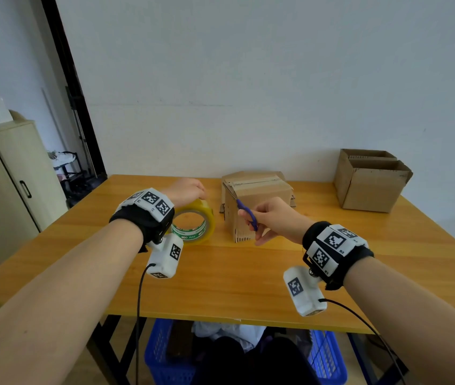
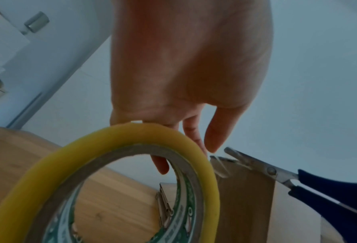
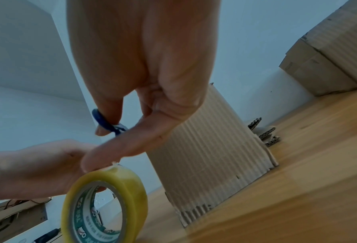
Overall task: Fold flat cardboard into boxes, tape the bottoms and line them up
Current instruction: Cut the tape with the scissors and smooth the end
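A folded cardboard box stands mid-table with its taped flaps on top; it also shows as box and box. Just left of it a yellow tape roll stands on edge. My left hand grips the top of the roll, with one finger hooked inside the core. My right hand holds blue-handled scissors, thumb through a handle loop. The scissors point their blades at the box's upper left corner. A second box stands open-topped at the back right.
The wooden table runs back to a white wall. Flat cardboard pieces lie behind the middle box. A blue basket sits under the table's front edge. A beige cabinet stands at the left.
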A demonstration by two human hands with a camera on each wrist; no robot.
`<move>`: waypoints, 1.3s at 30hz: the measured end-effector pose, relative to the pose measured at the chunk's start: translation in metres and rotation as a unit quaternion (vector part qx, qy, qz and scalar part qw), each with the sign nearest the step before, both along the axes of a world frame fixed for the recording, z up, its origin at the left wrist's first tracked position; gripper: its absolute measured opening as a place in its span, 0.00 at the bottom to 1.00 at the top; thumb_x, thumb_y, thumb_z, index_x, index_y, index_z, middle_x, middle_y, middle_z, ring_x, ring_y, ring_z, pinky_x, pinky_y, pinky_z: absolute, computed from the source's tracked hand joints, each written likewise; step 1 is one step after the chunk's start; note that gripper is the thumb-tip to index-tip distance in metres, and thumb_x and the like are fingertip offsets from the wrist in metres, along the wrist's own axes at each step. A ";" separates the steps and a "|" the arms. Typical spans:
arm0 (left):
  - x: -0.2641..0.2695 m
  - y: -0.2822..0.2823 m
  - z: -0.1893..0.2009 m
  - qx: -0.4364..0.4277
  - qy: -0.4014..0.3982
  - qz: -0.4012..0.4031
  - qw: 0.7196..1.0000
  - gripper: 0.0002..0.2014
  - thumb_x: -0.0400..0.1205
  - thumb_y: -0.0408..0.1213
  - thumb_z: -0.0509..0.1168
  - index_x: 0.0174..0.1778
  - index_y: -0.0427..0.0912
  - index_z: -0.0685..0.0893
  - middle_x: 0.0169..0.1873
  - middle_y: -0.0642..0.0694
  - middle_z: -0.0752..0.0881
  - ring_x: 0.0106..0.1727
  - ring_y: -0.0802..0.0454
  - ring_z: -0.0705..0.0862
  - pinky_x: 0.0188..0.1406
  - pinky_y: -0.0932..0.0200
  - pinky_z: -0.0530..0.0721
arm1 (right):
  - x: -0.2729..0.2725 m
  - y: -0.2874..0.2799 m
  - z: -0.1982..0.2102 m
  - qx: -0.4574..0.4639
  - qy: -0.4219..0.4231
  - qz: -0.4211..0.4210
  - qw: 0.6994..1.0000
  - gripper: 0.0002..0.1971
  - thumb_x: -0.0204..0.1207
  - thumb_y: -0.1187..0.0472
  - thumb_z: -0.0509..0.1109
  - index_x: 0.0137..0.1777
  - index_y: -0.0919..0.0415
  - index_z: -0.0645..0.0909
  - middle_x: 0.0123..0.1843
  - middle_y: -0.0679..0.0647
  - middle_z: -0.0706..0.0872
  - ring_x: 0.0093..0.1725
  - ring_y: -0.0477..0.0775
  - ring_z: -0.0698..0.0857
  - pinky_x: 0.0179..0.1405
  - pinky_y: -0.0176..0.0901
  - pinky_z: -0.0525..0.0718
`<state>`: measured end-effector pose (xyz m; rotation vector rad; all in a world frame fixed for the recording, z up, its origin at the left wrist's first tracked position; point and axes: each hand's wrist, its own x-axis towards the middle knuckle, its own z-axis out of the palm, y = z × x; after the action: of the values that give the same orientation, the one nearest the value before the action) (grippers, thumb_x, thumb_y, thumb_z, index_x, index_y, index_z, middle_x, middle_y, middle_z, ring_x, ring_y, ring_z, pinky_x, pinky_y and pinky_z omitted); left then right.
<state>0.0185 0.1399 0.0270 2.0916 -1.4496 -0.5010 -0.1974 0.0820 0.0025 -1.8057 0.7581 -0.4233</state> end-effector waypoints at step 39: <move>-0.023 0.011 -0.055 0.094 -0.142 -0.050 0.984 0.41 0.70 0.46 0.78 0.74 0.39 0.65 0.61 0.41 0.82 0.59 0.45 0.83 0.57 0.53 0.83 | 0.001 -0.010 -0.001 -0.089 0.124 0.008 0.988 0.18 0.74 0.48 0.74 0.38 0.65 0.83 0.37 0.60 0.88 0.32 0.55 0.87 0.40 0.52 0.91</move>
<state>-0.0044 0.1505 -0.0282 2.3227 -1.7330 -0.4043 -0.1968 0.0720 0.0014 -2.0555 0.8990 -0.2633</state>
